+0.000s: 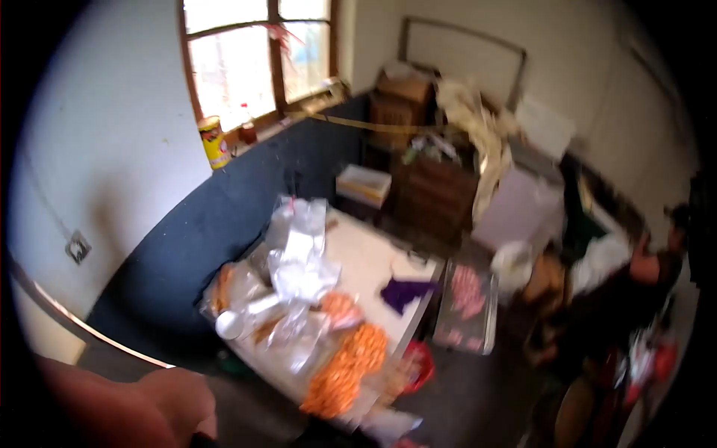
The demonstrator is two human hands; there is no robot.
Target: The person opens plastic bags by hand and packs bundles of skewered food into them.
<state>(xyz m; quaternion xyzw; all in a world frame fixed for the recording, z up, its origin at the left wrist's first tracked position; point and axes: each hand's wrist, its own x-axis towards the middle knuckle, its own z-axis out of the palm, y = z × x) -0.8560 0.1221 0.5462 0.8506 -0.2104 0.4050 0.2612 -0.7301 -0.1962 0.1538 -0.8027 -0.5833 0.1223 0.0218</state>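
Large and blurred at the lower left edge is what looks like my left hand (160, 399), close to the camera. Its fingers cannot be made out, and nothing shows in it. My right hand is out of view. In front of me stands a low pale table (373, 250). On its near end lies a bright orange heap (347, 369) of small pieces, with a paler orange bundle (340, 308) behind it. Clear plastic bags (299, 261) and a white round cup or roll (230, 325) crowd the left side. A dark purple cloth (405, 293) rests near the right edge.
Right of the table is a metal tray (467, 310) with pink pieces. A red basin (418, 366) stands on the floor by the table. Another person (620, 306) bends at the right. Boxes (399, 101) and cloths pile along the back wall. A yellow tin (214, 142) sits by the window.
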